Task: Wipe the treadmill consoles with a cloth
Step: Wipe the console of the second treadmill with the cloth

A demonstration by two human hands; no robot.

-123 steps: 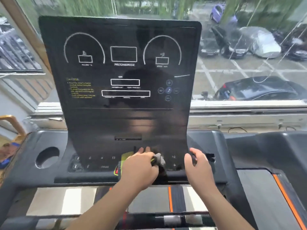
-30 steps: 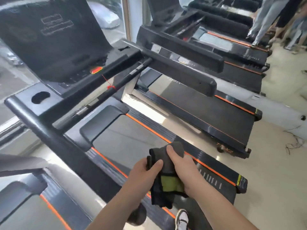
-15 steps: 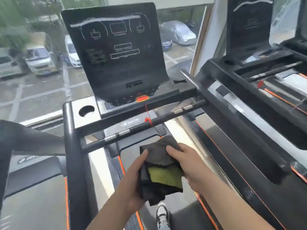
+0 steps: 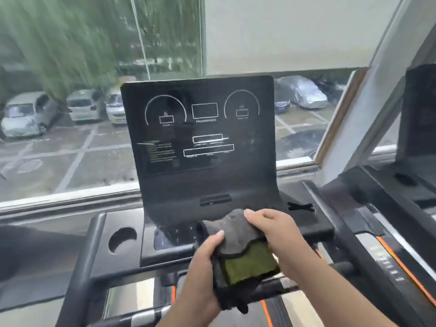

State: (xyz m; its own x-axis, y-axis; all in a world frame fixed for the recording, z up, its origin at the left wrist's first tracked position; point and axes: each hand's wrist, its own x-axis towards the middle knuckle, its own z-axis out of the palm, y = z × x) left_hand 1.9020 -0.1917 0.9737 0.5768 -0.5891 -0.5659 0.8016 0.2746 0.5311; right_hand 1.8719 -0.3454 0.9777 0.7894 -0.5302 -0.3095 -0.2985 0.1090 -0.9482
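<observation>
The black treadmill console point(image 4: 203, 149) stood upright, display unlit. The folded grey-and-green cloth point(image 4: 238, 246) was held just in front of its keypad point(image 4: 174, 232), gripped at either side by left hand point(image 4: 200, 274) and right hand point(image 4: 276, 230), thumbs pinching its top face.

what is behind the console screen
A window onto a car park with parked cars and trees. The console covers whatever stands directly behind it.
</observation>
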